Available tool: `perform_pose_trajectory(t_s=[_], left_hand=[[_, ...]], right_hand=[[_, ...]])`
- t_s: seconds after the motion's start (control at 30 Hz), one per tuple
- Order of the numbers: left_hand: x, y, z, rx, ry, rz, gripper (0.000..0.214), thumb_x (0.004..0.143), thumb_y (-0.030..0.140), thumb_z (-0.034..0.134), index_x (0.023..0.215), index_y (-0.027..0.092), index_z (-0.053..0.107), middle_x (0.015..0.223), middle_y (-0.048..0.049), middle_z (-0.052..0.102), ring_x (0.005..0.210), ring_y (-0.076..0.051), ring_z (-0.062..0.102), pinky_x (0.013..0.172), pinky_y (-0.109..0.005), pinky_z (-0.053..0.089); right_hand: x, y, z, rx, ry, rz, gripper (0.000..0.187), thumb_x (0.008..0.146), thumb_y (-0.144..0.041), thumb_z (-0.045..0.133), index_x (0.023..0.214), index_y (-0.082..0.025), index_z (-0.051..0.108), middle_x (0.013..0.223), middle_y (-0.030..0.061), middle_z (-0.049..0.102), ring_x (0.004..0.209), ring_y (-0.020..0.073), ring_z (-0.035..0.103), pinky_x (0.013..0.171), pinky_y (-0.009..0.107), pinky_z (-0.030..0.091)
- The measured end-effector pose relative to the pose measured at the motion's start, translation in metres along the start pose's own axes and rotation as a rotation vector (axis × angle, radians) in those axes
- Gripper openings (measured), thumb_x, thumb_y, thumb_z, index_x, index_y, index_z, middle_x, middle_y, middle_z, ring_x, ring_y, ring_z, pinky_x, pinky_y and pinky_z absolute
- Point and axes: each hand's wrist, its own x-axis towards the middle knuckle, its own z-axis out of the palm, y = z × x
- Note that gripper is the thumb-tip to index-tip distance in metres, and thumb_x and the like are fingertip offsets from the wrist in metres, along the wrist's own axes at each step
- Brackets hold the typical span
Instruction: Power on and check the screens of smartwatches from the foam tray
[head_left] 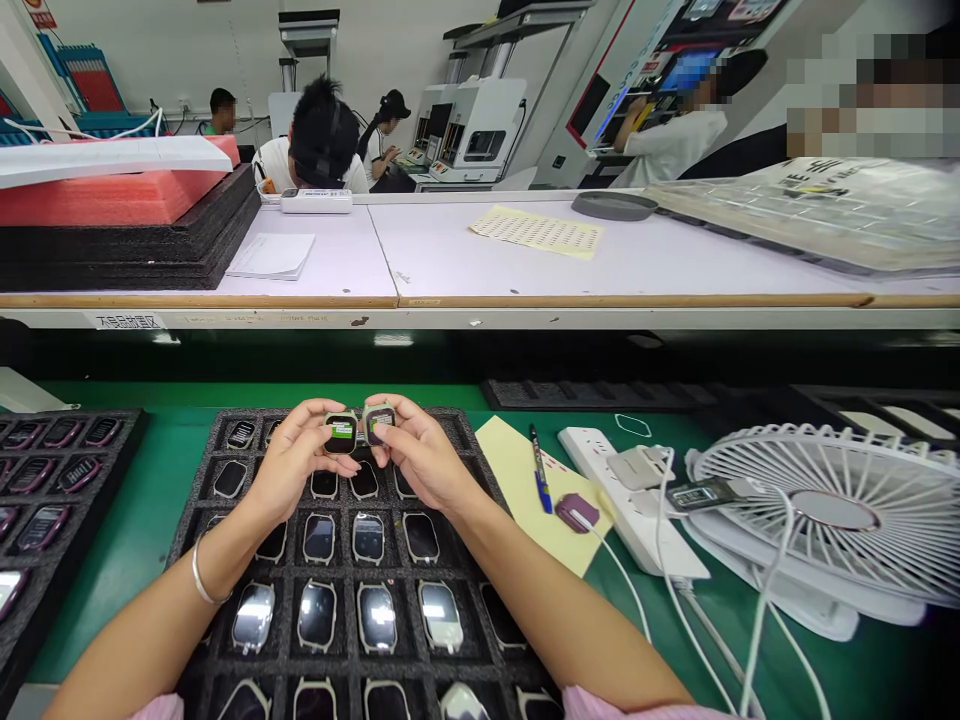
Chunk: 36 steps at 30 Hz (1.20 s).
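Observation:
My left hand [300, 450] pinches a smartwatch body [342, 433] with a pale case and a lit screen showing a green band. Close beside it, my right hand [416, 450] grips a second smartwatch body [377, 421], its screen partly covered by my thumb. Both are held up over the far part of a black foam tray [345, 570]. Strapless watch bodies, such as a dark-screened watch [317, 615], lie in the tray's compartments. My forearms hide some of the compartments.
At left is another foam tray [97, 510] of purple-rimmed watches. On the right lie yellow paper [499, 455], a blue pen [540, 470], a purple device [576, 511] on a cable, a white power strip [630, 510] and a white fan [832, 510]. A shelf [435, 250] crosses ahead; people sit beyond.

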Motion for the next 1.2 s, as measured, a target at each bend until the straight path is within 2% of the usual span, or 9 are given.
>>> perform_pose_trajectory(t_s=[0.2,0.5,0.73,0.97,1.2], left_hand=[[-0.0017,0.0002,-0.0005,0.018,-0.007,0.008,0.029,0.076,0.027,0.066,0.102,0.018,0.06,0.093,-0.0002,0.067,0.058,-0.017,0.072,0.059,-0.032,0.063],[-0.0006,0.001,0.001,0.035,0.024,0.008,0.03,0.074,0.026,0.069,0.101,0.018,0.059,0.089,0.0011,0.067,0.055,-0.015,0.071,0.057,-0.03,0.062],[-0.0019,0.0007,-0.0021,0.001,0.001,0.022,0.028,0.075,0.027,0.066,0.101,0.018,0.059,0.084,0.0018,0.066,0.054,-0.016,0.071,0.055,-0.03,0.061],[-0.0005,-0.0007,0.0003,0.08,0.036,0.036,0.032,0.073,0.026,0.071,0.101,0.018,0.057,0.095,-0.0003,0.067,0.054,-0.014,0.071,0.056,-0.029,0.061],[-0.0022,0.0008,-0.0003,0.078,0.026,0.023,0.033,0.074,0.027,0.07,0.104,0.018,0.058,0.094,-0.0008,0.067,0.057,-0.015,0.071,0.06,-0.031,0.062]], right_hand=[[0.0001,0.0026,-0.0019,-0.035,-0.001,-0.017,0.031,0.077,-0.03,0.076,0.103,-0.021,0.063,0.083,-0.0025,0.061,0.052,0.0072,0.051,0.051,0.025,0.041],[-0.0006,0.0031,-0.0041,-0.028,-0.059,-0.031,0.03,0.077,-0.019,0.069,0.106,-0.022,0.062,0.083,-0.0025,0.061,0.056,0.0088,0.053,0.054,0.026,0.045],[-0.0004,0.0032,-0.0057,-0.02,-0.095,-0.03,0.029,0.079,-0.022,0.069,0.108,-0.022,0.062,0.085,-0.0019,0.064,0.057,0.0093,0.059,0.057,0.027,0.047],[-0.0005,0.0041,-0.0059,-0.032,-0.073,-0.028,0.028,0.081,-0.028,0.071,0.107,-0.022,0.063,0.089,-0.0016,0.064,0.056,0.0084,0.059,0.056,0.027,0.047],[0.0,0.0034,-0.0055,-0.034,-0.087,-0.028,0.031,0.078,-0.019,0.068,0.108,-0.023,0.062,0.087,-0.0023,0.064,0.057,0.0094,0.06,0.058,0.027,0.047]])
